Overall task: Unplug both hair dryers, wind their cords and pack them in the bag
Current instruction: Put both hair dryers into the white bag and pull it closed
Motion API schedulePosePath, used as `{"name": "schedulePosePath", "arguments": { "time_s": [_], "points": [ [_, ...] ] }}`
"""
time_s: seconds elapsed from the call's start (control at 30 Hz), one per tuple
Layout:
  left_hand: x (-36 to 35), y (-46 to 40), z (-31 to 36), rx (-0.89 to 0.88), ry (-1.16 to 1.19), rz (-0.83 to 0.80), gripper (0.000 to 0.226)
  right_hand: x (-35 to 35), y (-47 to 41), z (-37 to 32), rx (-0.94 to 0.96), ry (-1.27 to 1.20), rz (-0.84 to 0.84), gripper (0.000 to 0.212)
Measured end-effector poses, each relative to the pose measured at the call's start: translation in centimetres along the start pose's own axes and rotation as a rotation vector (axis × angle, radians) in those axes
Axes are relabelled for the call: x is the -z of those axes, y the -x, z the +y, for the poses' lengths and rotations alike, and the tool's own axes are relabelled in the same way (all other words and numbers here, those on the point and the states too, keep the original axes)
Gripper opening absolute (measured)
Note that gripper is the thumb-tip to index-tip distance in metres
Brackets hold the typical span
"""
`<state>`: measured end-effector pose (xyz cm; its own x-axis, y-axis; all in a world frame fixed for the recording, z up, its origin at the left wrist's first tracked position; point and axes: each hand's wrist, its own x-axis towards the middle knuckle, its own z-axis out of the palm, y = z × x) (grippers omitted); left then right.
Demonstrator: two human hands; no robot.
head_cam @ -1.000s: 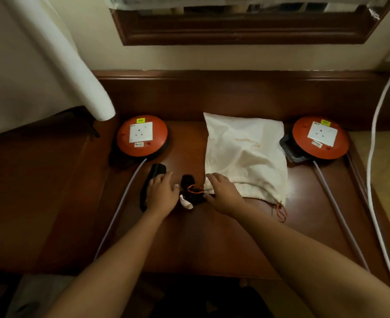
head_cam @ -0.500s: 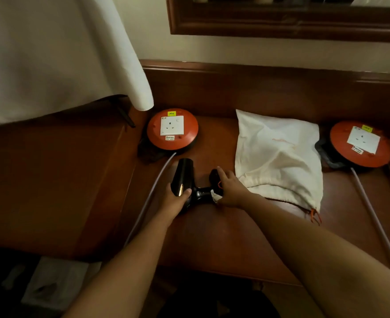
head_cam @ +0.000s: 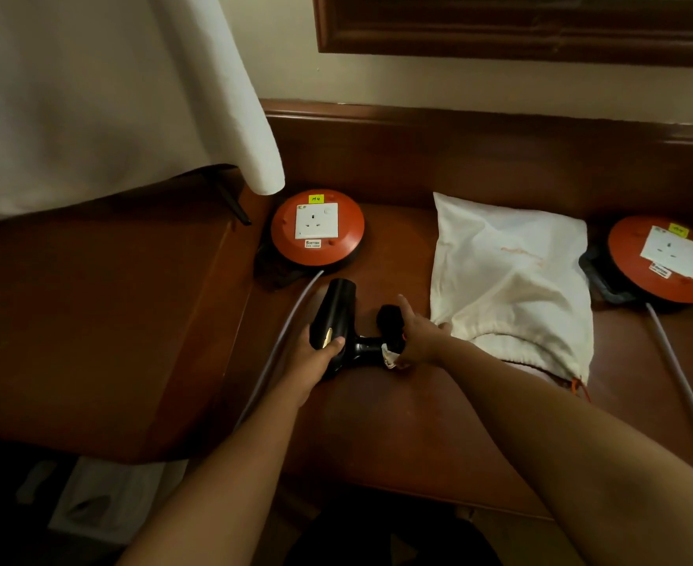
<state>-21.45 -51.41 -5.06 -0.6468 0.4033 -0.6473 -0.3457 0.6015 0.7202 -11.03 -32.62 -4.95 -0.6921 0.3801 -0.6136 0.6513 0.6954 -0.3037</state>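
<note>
On a wooden table point(head_cam: 377, 422) lies a white bag point(head_cam: 508, 279). Left of it, a black dryer point(head_cam: 332, 316): the left hand point(head_cam: 312, 361) grips its barrel, the right hand point(head_cam: 418, 341), fingers curled, holds its wound cord point(head_cam: 389, 320).

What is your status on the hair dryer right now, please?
Left hand grips hair dryer. Right hand on wound cord. Bag beside, mouth unopened.
</note>
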Motion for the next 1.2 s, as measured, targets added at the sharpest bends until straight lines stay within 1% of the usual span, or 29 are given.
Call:
{"name": "schedulePosePath", "arguments": {
  "time_s": [0.07,0.13,0.23,0.3,0.37,0.57,0.67,0.73,0.8,0.93,1.0,1.13,1.2],
  "points": [
    [0.2,-0.5,-0.3,0.004,0.003,0.006,0.072,-0.2,0.0,-0.1,0.005,-0.018,0.011,0.122],
    [0.3,-0.7,-0.5,0.008,0.004,0.009,0.076,-0.4,-0.1,-0.1,0.015,-0.049,0.022,0.113],
    [0.2,-0.6,-0.4,0.006,0.028,0.031,0.064,-0.4,0.1,-0.3,0.027,-0.068,0.043,0.089],
    [0.1,-0.7,-0.5,0.002,0.027,0.035,0.057,-0.4,0.3,-1.0,0.023,-0.070,0.047,0.083],
    [0.3,-0.7,-0.3,0.013,0.028,0.028,0.059,-0.5,0.3,-1.7,0.013,-0.077,0.018,0.088],
    [1.1,-1.0,-0.1,0.038,0.010,0.022,0.060,-0.7,-0.5,-2.6,0.047,-0.078,-0.057,0.119],
    [1.7,-1.2,-0.3,0.066,0.008,-0.004,0.072,-0.3,-0.5,-3.0,0.041,-0.084,-0.107,0.130],
    [2.0,-1.3,-0.5,0.078,0.000,0.000,0.077,-0.4,-0.7,-3.1,0.032,-0.086,-0.123,0.132],
    [2.2,-1.4,-0.5,0.077,0.001,0.001,0.078,-0.7,-0.8,-3.2,0.034,-0.097,-0.115,0.131],
    [2.3,-1.5,-0.5,0.067,-0.005,-0.002,0.075,-0.9,-0.9,-3.3,0.045,-0.116,-0.085,0.119],
    [2.4,-1.5,-0.4,0.064,0.000,0.004,0.074,-1.0,-1.0,-3.4,0.055,-0.129,-0.049,0.112],
    [2.5,-1.9,-0.6,0.066,-0.023,0.007,0.080,-1.4,-0.7,-3.3,0.127,-0.188,0.047,0.096],
    [2.6,-1.9,-0.5,0.076,-0.034,0.014,0.082,-1.5,-0.5,-3.0,0.148,-0.207,0.091,0.095]
  ]
}}
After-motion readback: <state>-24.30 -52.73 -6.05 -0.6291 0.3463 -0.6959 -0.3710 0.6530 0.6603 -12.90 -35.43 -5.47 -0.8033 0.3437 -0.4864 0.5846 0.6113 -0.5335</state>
